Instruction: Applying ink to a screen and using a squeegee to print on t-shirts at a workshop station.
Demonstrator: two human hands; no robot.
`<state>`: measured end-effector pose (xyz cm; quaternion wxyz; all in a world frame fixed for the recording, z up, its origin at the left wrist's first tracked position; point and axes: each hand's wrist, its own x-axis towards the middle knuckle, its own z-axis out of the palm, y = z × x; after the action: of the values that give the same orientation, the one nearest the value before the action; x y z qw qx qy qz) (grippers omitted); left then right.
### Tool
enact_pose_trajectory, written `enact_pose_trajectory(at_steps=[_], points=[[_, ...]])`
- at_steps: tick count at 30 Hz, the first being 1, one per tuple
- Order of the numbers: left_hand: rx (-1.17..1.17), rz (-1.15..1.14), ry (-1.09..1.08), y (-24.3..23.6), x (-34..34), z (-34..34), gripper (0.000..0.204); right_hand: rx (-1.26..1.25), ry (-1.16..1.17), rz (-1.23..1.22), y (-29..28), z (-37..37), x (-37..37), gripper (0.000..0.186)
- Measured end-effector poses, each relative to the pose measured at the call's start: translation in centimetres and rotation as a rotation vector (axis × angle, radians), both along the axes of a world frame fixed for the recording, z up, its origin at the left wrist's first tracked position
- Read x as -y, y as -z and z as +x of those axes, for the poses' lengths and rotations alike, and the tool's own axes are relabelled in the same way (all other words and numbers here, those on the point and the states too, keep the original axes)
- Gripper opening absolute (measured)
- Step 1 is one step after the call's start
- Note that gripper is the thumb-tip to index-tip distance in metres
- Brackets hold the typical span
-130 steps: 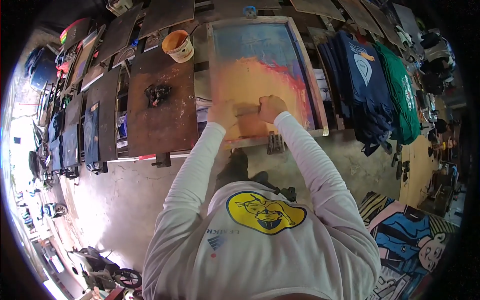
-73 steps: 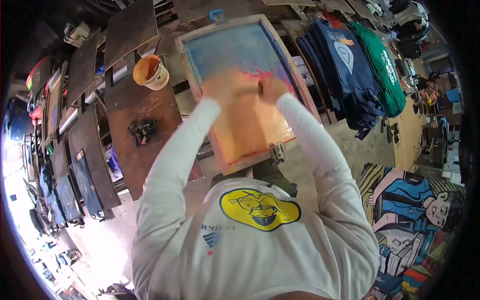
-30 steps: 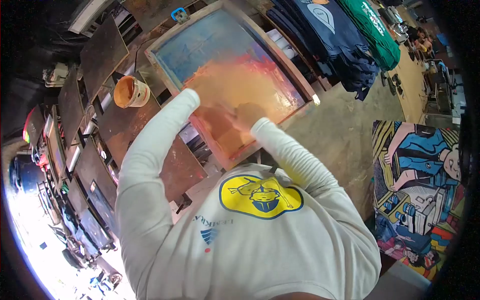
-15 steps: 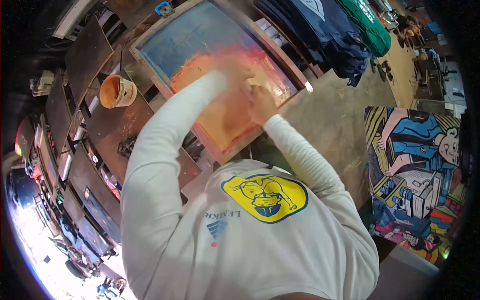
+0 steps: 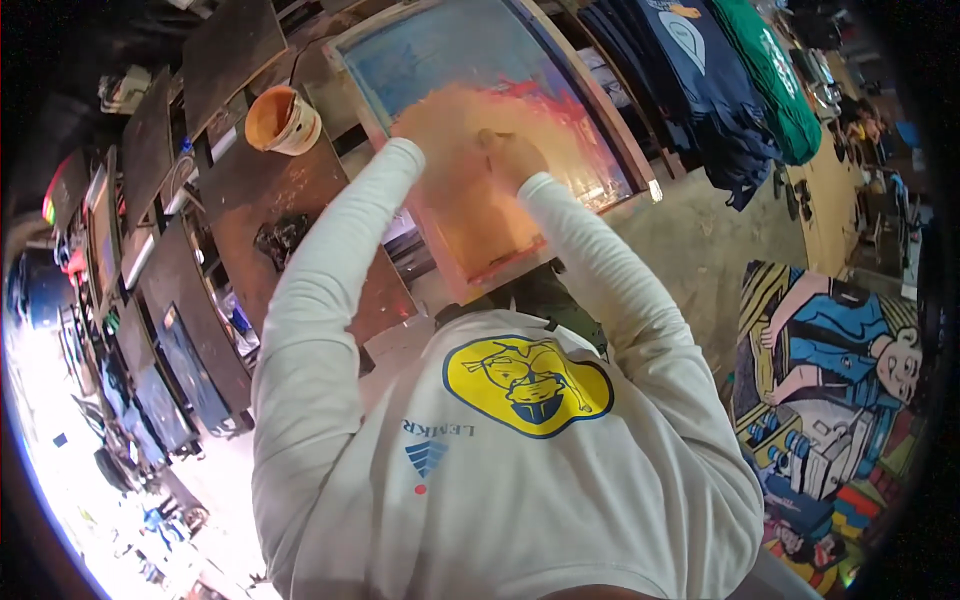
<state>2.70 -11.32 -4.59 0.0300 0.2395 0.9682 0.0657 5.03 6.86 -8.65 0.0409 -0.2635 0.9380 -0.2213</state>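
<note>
A wooden-framed printing screen (image 5: 606,138) lies flat in front of me. Its mesh is blue at the far end and smeared with orange and red ink (image 5: 470,215) nearer to me. My left hand (image 5: 418,128) and my right hand (image 5: 512,155) are side by side on the middle of the mesh. Both are closed on a squeegee (image 5: 470,135) that is coated in the same orange ink and hard to tell from it. Both hands are stained orange. My white sleeves reach out over the near edge of the frame.
An orange ink bucket (image 5: 283,120) stands on a dark platen (image 5: 245,195) left of the screen, with a black rag (image 5: 280,238) beside it. More platens fan out to the left. Navy shirts (image 5: 700,80) and green shirts (image 5: 782,85) hang at right. A cartoon painting (image 5: 830,390) lies at lower right.
Both hands have slid the squeegee from the near part of the screen out toward its middle, arms now stretched. The view has tilted, so the screen sits more upper-centre.
</note>
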Motion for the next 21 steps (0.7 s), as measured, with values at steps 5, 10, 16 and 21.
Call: enact_pose_trajectory(at_steps=[5, 10, 16, 21], points=[[-0.304, 0.123, -0.251, 4.6, -1.3, 6.9, 0.035, 0.051, -0.096, 0.233, 0.5, 1.2, -0.9, 0.03], [-0.081, 0.023, -0.432, 8.1, -4.8, 15.2, 0.042, -0.065, -0.257, -0.015, 2.0, 6.7, -4.7, 0.026], [-0.034, 0.165, -0.528, 3.8, -7.7, 19.3, 0.034, 0.099, -0.425, 0.165, -1.6, 7.2, -7.3, 0.03], [0.48, 0.813, -0.654, 2.3, -5.6, 15.0, 0.038, 0.162, -0.684, 0.268, -3.0, 1.7, -6.2, 0.031]])
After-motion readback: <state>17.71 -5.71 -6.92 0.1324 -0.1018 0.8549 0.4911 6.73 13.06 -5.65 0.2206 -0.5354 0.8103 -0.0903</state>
